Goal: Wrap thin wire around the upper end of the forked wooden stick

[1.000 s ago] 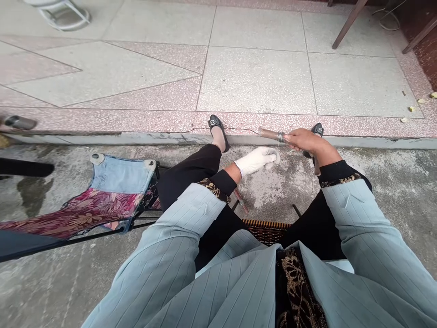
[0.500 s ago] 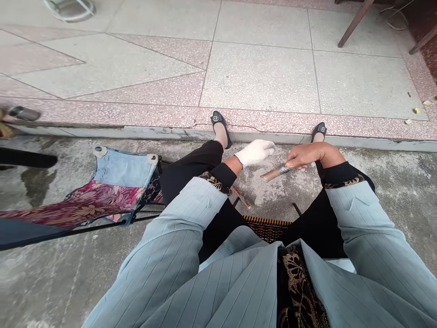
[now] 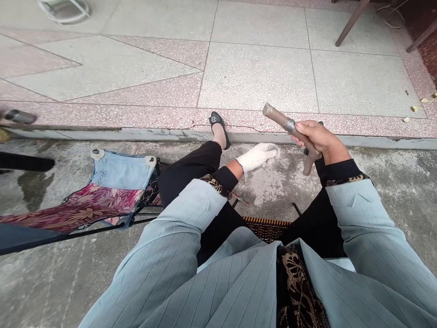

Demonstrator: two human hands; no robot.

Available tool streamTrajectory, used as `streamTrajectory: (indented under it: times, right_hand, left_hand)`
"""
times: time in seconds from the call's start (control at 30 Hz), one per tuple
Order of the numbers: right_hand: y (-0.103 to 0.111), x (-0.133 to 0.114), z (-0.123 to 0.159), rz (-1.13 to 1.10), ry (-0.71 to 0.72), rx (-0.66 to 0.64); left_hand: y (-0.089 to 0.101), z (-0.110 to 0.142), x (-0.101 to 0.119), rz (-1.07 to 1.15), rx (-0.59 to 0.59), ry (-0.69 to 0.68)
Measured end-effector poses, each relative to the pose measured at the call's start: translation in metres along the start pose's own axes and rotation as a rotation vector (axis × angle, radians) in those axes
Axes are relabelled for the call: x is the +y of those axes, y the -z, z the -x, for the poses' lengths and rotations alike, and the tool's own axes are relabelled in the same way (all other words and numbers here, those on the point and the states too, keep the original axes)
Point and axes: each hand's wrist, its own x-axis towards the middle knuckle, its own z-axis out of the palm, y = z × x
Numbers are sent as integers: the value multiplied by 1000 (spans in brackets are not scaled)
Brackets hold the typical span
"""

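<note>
Wire (image 3: pixel 290 125) wrapping a forked wooden stick (image 3: pixel 277 117), my right hand (image 3: pixel 317 135) gripping it, gloved left hand (image 3: pixel 257 156) hovering near, can't tell if it's holding anything

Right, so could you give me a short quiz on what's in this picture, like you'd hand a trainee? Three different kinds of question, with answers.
1. Multiple choice. What does the right hand hold?
A) a shoe
B) a brown stick
C) a spoon

2. True or false: both hands wear white gloves.

3. Fill in the missing word: the floral fabric is on the person's ____ side.

Key
1. B
2. False: only the left hand is gloved; the right is bare.
3. left
</note>
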Motion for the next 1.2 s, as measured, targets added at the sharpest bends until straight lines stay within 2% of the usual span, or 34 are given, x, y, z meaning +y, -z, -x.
streamTrajectory:
  times: [0.07,0.2,0.27,0.33,0.43,0.5,0.57,0.6,0.67,0.77,0.87,0.93,1.0,1.07,1.1,1.2]
  right_hand:
    - [1,-4,8,-24,3,-172]
    - [2,-5,9,203,-126,-619]
    - [0,-2,2,396,-214,-718]
    - [-3,2,-7,635,-312,-637]
    - [-6,6,-19,859,-369,-303]
    - [-6,8,-23,822,-331,-83]
    - [-5,10,-22,613,-268,67]
    - [-4,10,-20,462,-229,102]
    - [-2,9,-13,164,-146,68]
    - [2,7,-2,-27,-66,-153]
    - [4,6,4,59,-50,-480]
    - [2,8,2,187,-76,-678]
    - [-1,9,-3,355,-152,-767]
    - [-5,10,-9,550,-254,-708]
    - [-7,9,-11,645,-298,-612]
    - [-7,7,-17,804,-318,-163]
  left_hand:
    - [5,-8,-4,-26,72,-5]
    - [18,-16,-4,-28,110,-51]
    - [21,-13,1,-17,89,-79]
    - [20,-7,6,-8,52,-90]
    - [13,1,9,2,-21,-78]
    - [7,4,7,53,-79,-56]
    - [2,4,-1,103,-153,-28]
    - [0,3,-5,111,-188,-20]
    - [-3,-1,-13,99,-218,-10]
    - [0,-10,-18,48,-126,-6]
    - [10,-16,-9,-80,19,-36]
    - [17,-15,-1,-167,28,-58]
    - [23,-10,6,-241,43,-86]
    - [25,-4,10,-260,23,-123]
    - [24,-1,11,-250,5,-139]
    - [18,3,10,-127,-38,-118]
